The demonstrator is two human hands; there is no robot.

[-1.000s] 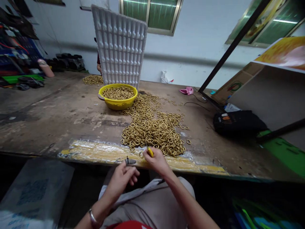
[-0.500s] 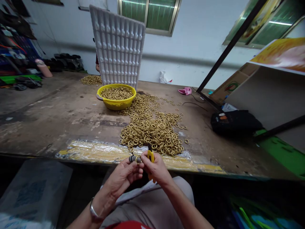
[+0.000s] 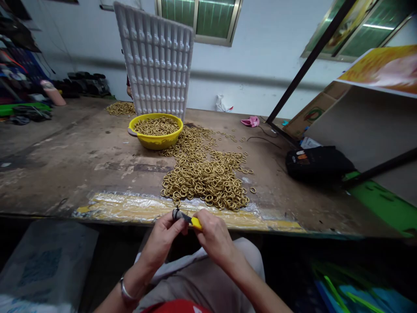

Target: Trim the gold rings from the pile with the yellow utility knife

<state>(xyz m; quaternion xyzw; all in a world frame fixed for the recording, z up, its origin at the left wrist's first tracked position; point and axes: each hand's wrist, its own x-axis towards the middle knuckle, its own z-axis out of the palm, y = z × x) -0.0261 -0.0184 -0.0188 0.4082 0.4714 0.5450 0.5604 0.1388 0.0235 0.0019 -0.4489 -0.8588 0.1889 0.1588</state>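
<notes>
yellow knife (image 3: 196, 223) was upright earlier, now it tips left by the near edge of the desk (image 3: 97, 167), right hand (image 3: 213, 234) gripping it, left hand (image 3: 165, 237) curled by the blade (image 3: 187, 218), can't tell if it's pinching anything

The yellow knife (image 3: 196, 223) has tipped from upright toward the left hand (image 3: 161, 241).
</notes>
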